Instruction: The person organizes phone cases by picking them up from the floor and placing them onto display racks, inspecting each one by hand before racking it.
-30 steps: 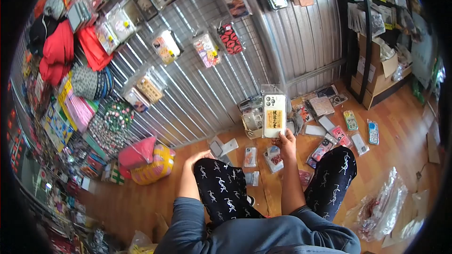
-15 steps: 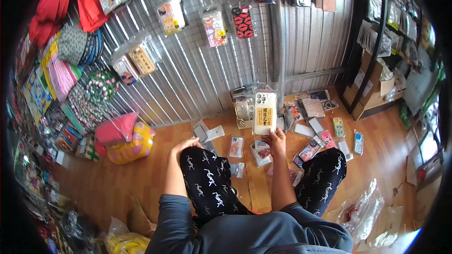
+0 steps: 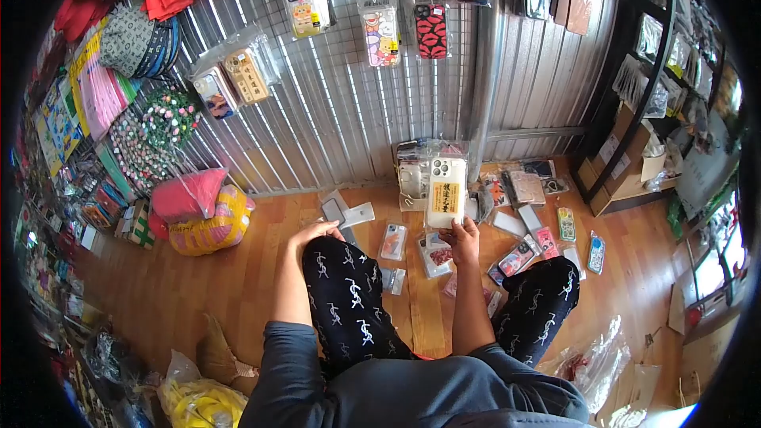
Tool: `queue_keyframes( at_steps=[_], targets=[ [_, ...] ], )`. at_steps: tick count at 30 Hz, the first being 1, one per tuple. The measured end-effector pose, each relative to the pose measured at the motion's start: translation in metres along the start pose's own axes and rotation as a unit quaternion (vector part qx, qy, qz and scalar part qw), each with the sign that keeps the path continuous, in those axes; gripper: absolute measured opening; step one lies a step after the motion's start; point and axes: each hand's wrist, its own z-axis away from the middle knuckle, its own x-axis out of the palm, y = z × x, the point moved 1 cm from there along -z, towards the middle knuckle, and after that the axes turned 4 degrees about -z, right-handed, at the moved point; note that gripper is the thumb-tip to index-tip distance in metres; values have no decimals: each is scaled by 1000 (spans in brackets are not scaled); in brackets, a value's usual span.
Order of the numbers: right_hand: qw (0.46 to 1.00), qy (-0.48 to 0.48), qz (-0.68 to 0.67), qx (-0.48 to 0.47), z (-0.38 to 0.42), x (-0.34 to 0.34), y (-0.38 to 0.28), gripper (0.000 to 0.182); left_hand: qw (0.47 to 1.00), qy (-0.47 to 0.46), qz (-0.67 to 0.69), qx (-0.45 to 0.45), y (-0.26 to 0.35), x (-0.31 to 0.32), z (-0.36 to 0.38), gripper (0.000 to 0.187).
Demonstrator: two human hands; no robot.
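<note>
A cream phone case (image 3: 445,194) with dark characters on a yellowish panel stands upright in my right hand (image 3: 464,239), pinched at its lower edge. My left hand (image 3: 319,233) rests on my left knee, fingers extended and holding nothing. Just beyond it, a pale packaged case (image 3: 358,215) lies on the floor. Between my knees are a clear packaged case (image 3: 393,242) and another packaged case (image 3: 435,255). Close to my right knee lies a dark-edged case (image 3: 515,257), with a pink case (image 3: 547,242) beside it.
Packaged cases, among them a red-and-black one (image 3: 431,30), hang on the metal grid wall. A pink bag (image 3: 190,194) lies on a yellow bundle (image 3: 214,226) at left. At right stand a black shelf and a cardboard box (image 3: 626,160). Plastic wrap (image 3: 598,361) lies lower right.
The camera view has shifted slightly, moving the hanging cases right and up in the picture. My right hand still holds the case, and my left hand stays on the knee.
</note>
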Motion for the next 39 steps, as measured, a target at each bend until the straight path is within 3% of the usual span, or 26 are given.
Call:
queue_keyframes(
  at_steps=[23,33,39],
  targets=[
    [1000,12,-13,6,4,2,0,15,997,49,54,-12,6,14,6,41],
    [1000,0,-12,16,5,3,3,17,998,15,-48,25,-11,-9,-17,44],
    [1000,-8,2,22,5,4,7,15,995,48,-75,52,-16,-10,-26,40]
  ],
)
